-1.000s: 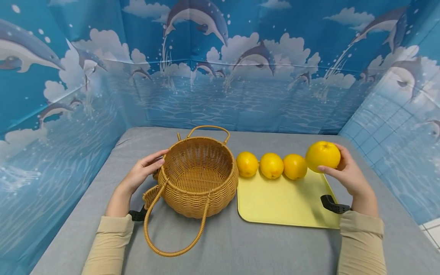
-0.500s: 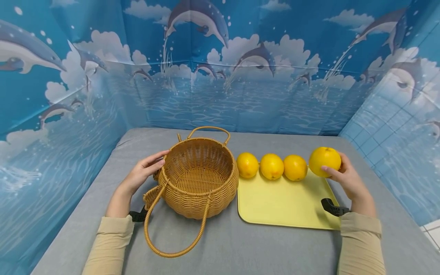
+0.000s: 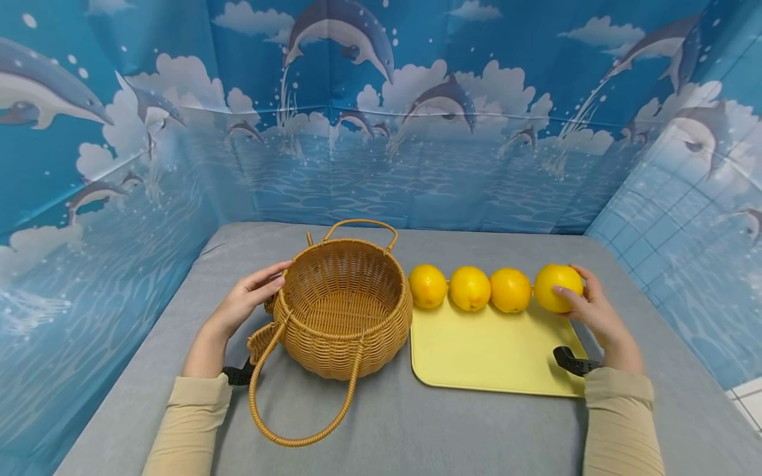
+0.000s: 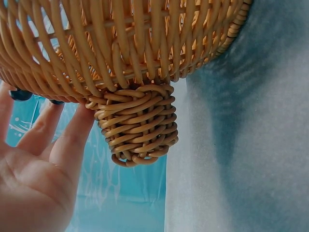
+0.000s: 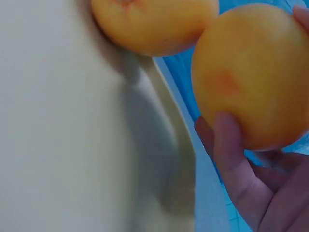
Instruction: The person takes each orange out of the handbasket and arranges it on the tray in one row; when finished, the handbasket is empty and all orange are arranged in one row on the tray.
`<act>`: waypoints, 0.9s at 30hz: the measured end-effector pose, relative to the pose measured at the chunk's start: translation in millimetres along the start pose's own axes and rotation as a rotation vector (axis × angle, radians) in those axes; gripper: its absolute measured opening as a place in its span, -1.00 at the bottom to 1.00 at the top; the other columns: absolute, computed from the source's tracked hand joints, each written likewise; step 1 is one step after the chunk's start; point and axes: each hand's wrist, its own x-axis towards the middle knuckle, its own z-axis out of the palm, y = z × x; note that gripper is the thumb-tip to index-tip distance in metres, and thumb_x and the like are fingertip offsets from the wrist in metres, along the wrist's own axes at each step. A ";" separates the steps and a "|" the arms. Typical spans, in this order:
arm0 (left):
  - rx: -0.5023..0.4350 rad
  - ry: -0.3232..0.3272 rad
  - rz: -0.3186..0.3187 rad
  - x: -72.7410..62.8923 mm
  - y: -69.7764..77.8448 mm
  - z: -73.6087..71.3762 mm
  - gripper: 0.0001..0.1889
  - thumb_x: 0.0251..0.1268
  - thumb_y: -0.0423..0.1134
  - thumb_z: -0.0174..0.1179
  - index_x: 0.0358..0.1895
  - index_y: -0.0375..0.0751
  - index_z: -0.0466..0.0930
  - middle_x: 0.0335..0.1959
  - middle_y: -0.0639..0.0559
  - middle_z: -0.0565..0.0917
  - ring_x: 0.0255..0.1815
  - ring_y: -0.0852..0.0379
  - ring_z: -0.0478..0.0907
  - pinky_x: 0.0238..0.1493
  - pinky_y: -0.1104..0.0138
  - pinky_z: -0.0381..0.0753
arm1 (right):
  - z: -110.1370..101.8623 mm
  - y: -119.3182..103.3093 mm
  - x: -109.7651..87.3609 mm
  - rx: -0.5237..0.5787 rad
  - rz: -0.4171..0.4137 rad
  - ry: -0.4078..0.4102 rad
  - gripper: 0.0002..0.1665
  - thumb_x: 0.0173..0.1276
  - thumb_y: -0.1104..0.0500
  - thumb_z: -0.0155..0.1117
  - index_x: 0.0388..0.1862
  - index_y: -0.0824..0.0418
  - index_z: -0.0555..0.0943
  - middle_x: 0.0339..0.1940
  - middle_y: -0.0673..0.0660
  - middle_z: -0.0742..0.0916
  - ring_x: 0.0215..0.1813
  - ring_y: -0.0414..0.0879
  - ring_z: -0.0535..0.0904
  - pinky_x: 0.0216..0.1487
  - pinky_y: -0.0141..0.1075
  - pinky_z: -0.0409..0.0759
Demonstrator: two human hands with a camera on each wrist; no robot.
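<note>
My right hand (image 3: 601,317) grips a yellow-orange grapefruit (image 3: 553,288) over the back right corner of the yellow tray (image 3: 494,357). The right wrist view shows the thumb (image 5: 231,164) against this grapefruit (image 5: 256,72), with a shadow on the tray. Whether it touches the tray I cannot tell. Several more grapefruits (image 3: 470,289) stand in a row along the tray's back edge. My left hand (image 3: 244,297) touches the left side of the round wicker basket (image 3: 339,350) with extended fingers (image 4: 72,140). Nothing lies inside the basket.
One basket handle (image 3: 297,441) hangs down at the front, the other handle (image 3: 366,219) stands at the back. A small woven piece (image 4: 140,125) juts from the basket's side. Grey cloth (image 3: 417,436) covers the table, and a dolphin curtain (image 3: 381,172) surrounds it.
My right hand has lowered the grapefruit to the end of the row, first slightly right, then back left. The left hand and the basket have stayed in place.
</note>
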 end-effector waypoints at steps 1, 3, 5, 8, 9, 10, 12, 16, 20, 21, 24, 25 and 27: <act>0.002 0.000 0.001 0.0 -0.1 -0.1 -0.48 0.44 -0.11 0.02 0.40 -0.17 0.26 0.42 -0.11 0.19 0.37 -0.10 0.17 0.23 0.08 0.28 | 0.4 2.3 1.2 0.004 0.006 0.008 -0.05 0.37 -0.19 0.09 0.53 -0.11 -0.22 0.30 0.51 0.08 -0.20 -0.31 0.52 -0.26 -0.31 0.64; 0.002 -0.002 0.004 0.2 -0.5 -0.1 -0.48 0.44 -0.11 0.02 0.40 -0.17 0.26 0.42 -0.12 0.20 0.36 -0.10 0.18 0.19 0.21 0.34 | 1.8 -0.2 0.5 -0.002 0.006 0.001 -0.02 0.38 -0.17 0.08 0.54 -0.04 -0.24 0.31 0.55 0.04 -0.20 -0.30 0.52 -0.27 -0.28 0.64; 0.002 -0.005 0.007 0.4 -0.6 -0.1 -0.48 0.44 -0.11 0.02 0.40 -0.17 0.26 0.42 -0.12 0.20 0.36 -0.10 0.19 0.14 0.33 0.37 | 4.9 -8.5 -3.1 -0.030 0.016 0.009 -0.04 0.41 -0.14 0.06 0.54 0.03 -0.25 0.30 0.54 0.05 -0.21 -0.30 0.51 -0.27 -0.27 0.64; 0.003 -0.004 0.009 0.5 -0.6 0.0 -0.48 0.44 -0.11 0.02 0.39 -0.17 0.26 0.41 -0.11 0.21 0.35 -0.10 0.19 0.10 0.39 0.38 | 10.5 -23.5 -10.6 -0.087 0.029 0.017 -0.07 0.44 -0.12 0.01 0.54 0.10 -0.24 0.27 0.55 0.09 -0.23 -0.34 0.47 -0.28 -0.27 0.64; 0.004 -0.003 0.009 0.6 -0.6 -0.1 -0.48 0.44 -0.11 0.02 0.39 -0.17 0.27 0.41 -0.11 0.21 0.36 -0.09 0.19 0.11 0.38 0.38 | 11.9 -26.3 -12.2 -0.106 0.035 0.020 -0.07 0.44 -0.13 0.00 0.54 0.10 -0.24 0.27 0.54 0.10 -0.23 -0.35 0.46 -0.28 -0.27 0.64; 0.007 -0.002 0.008 0.6 -0.7 -0.1 -0.48 0.44 -0.11 0.02 0.39 -0.16 0.27 0.41 -0.11 0.21 0.36 -0.09 0.19 0.12 0.36 0.37 | 13.7 -28.6 -13.1 -0.128 0.043 0.032 -0.07 0.44 -0.14 0.00 0.54 0.11 -0.23 0.26 0.53 0.11 -0.22 -0.33 0.46 -0.29 -0.28 0.64; 0.010 0.000 0.005 0.8 -0.9 -0.3 -0.48 0.44 -0.11 0.02 0.39 -0.16 0.27 0.41 -0.10 0.21 0.36 -0.08 0.18 0.17 0.29 0.35 | 15.4 -31.3 -13.7 -0.159 0.046 0.035 -0.06 0.44 -0.14 -0.01 0.54 0.16 -0.24 0.25 0.56 0.11 -0.18 -0.23 0.46 -0.29 -0.27 0.64; 0.013 0.002 -0.002 1.2 -1.7 -0.8 -0.48 0.44 -0.10 0.02 0.39 -0.16 0.27 0.42 -0.10 0.21 0.37 -0.07 0.16 0.23 0.12 0.28 | 17.8 -35.1 -12.8 -0.194 0.063 0.044 -0.05 0.44 -0.15 -0.03 0.52 0.24 -0.24 0.23 0.60 0.12 -0.06 0.14 0.43 -0.31 -0.25 0.64; 0.015 0.001 -0.005 1.1 -2.9 -1.7 -0.49 0.45 -0.11 0.01 0.40 -0.15 0.26 0.42 -0.09 0.20 0.38 -0.08 0.15 0.23 0.12 0.28 | 19.8 -39.9 -12.7 -0.237 0.100 0.056 -0.01 0.41 -0.22 -0.03 0.53 0.23 -0.22 0.25 0.62 0.13 0.07 0.34 0.34 -0.33 -0.26 0.63; 0.016 0.001 -0.006 1.1 -3.2 -2.0 -0.49 0.45 -0.11 0.00 0.40 -0.15 0.26 0.42 -0.09 0.19 0.38 -0.08 0.15 0.22 0.16 0.30 | 20.5 -41.4 -12.8 -0.247 0.107 0.057 0.00 0.40 -0.24 -0.03 0.53 0.23 -0.22 0.26 0.63 0.13 0.09 0.38 0.32 -0.31 -0.22 0.63; 0.023 -0.002 -0.004 1.1 -4.1 -2.5 -0.49 0.45 -0.11 0.00 0.40 -0.14 0.26 0.42 -0.11 0.19 0.37 -0.09 0.16 0.17 0.29 0.35 | 22.5 -45.1 -12.8 -0.298 0.118 0.060 0.01 0.39 -0.27 -0.03 0.53 0.24 -0.18 0.28 0.64 0.14 0.16 0.46 0.23 -0.15 -0.01 0.58; 0.024 -0.002 -0.003 1.2 -4.3 -2.5 -0.50 0.45 -0.12 0.00 0.40 -0.14 0.26 0.42 -0.11 0.20 0.37 -0.10 0.17 0.15 0.33 0.36 | 23.1 -46.3 -12.7 -0.316 0.120 0.060 0.01 0.39 -0.27 -0.04 0.53 0.25 -0.17 0.28 0.64 0.15 0.18 0.48 0.21 -0.08 0.08 0.51; 0.029 -0.003 -0.004 1.3 -4.5 -2.5 -0.50 0.45 -0.12 -0.01 0.40 -0.14 0.26 0.42 -0.11 0.20 0.37 -0.10 0.17 0.12 0.38 0.37 | 24.0 -48.0 -12.5 -0.352 0.123 0.059 0.01 0.39 -0.28 -0.05 0.52 0.25 -0.16 0.30 0.63 0.14 0.21 0.52 0.14 0.01 0.25 0.35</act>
